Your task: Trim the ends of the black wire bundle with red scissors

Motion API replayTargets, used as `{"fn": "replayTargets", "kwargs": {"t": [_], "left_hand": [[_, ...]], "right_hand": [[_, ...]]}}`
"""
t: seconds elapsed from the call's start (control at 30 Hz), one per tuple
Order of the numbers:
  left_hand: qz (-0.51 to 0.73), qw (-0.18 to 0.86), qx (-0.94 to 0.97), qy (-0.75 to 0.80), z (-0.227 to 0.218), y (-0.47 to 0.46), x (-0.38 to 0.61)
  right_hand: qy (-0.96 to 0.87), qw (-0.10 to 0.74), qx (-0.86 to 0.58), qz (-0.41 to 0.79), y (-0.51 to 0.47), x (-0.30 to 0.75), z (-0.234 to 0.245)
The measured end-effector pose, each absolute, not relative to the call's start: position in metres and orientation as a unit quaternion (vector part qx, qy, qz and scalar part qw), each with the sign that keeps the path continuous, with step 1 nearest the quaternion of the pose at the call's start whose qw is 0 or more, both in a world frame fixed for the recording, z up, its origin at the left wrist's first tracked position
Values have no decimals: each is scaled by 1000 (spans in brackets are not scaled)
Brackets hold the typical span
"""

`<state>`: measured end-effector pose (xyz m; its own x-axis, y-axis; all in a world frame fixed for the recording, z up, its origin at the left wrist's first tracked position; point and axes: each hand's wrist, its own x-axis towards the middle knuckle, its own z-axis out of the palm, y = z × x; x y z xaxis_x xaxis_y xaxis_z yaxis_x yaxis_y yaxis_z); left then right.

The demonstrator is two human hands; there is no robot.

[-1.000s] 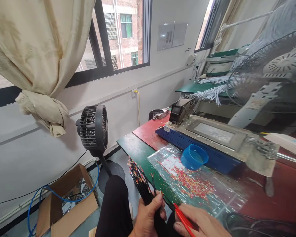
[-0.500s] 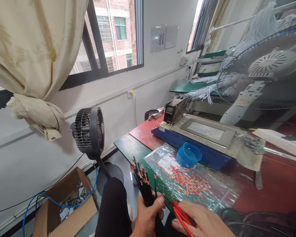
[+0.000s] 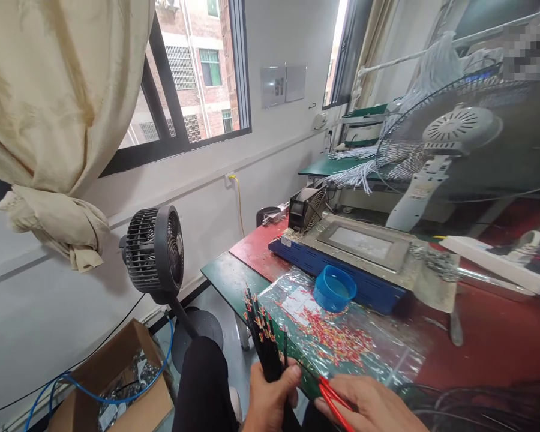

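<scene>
My left hand (image 3: 270, 393) is closed around a bundle of black cables (image 3: 266, 354), their ends fanned upward with short red, yellow and pale inner wires showing. One black cable (image 3: 285, 343) stands apart from the bundle, near my left thumb and fingers. In my right hand (image 3: 369, 399) are red-handled pliers (image 3: 330, 399), gripped by the handles. Their dark, thin jaws point left toward my left hand; the jaw tips are hard to make out. Both hands are low in the head view, at the table's near edge.
A clear plastic bag (image 3: 387, 354) on the table bears many red and yellow wire scraps (image 3: 337, 336). Behind it are a blue ring-shaped dish (image 3: 335, 289) and a blue-sided machine (image 3: 355, 273). A black fan (image 3: 155, 249) and cardboard box (image 3: 150, 396) stand left.
The camera view has shifted, so the surroundings sit further left. Both hands keep their holds, and the red-handled pliers have shifted slightly to the right and downward.
</scene>
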<state>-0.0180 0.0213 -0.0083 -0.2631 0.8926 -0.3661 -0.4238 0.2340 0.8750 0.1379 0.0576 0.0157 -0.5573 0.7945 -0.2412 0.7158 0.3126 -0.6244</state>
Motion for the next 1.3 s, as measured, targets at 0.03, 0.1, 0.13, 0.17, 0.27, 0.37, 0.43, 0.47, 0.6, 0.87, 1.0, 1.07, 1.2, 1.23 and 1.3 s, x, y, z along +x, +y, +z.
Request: {"fn": "replayTargets", "kwargs": {"t": [0.03,0.1,0.13,0.17,0.27,0.37,0.43,0.47,0.6,0.87,1.0,1.07,1.2,1.23,1.3], "left_hand": [[576,569,221,543,-10,23,-18],[570,575,235,538,-13,27,-18],[568,578,240,534,-14,28,-18],[567,581,243,531,-15,30,-18],[568,598,244,510,-17,30,-18],[557,633,250,475,-14,26,-16],[551,651,248,459,-11,22,-15],[550,655,249,454,-9,20,-14],[548,663,247,447,-6,14,-13],[545,663,266,438,1,11,-11],[546,662,262,441,3,9,-10],[548,663,263,438,2,9,-11],[551,668,265,424,-1,9,-12],[550,671,260,423,-2,9,-12],[545,678,255,422,-4,10,-13]], "right_hand": [[-804,64,-470,358,59,138,13],[-794,83,-477,367,64,140,9],[-788,95,-480,374,67,141,6],[-779,110,-480,388,70,142,5],[-733,184,-470,456,78,144,-1],[-654,227,-453,562,78,142,-6],[-598,232,-450,621,75,137,-7],[-576,235,-449,641,72,135,-7],[-552,254,-416,676,63,129,1],[-524,283,-362,717,56,126,2],[-511,255,-354,741,54,124,9],[-500,237,-361,751,53,123,13],[-488,233,-361,760,52,124,12],[-487,232,-359,762,51,124,10],[-485,229,-358,765,51,125,7]]}}
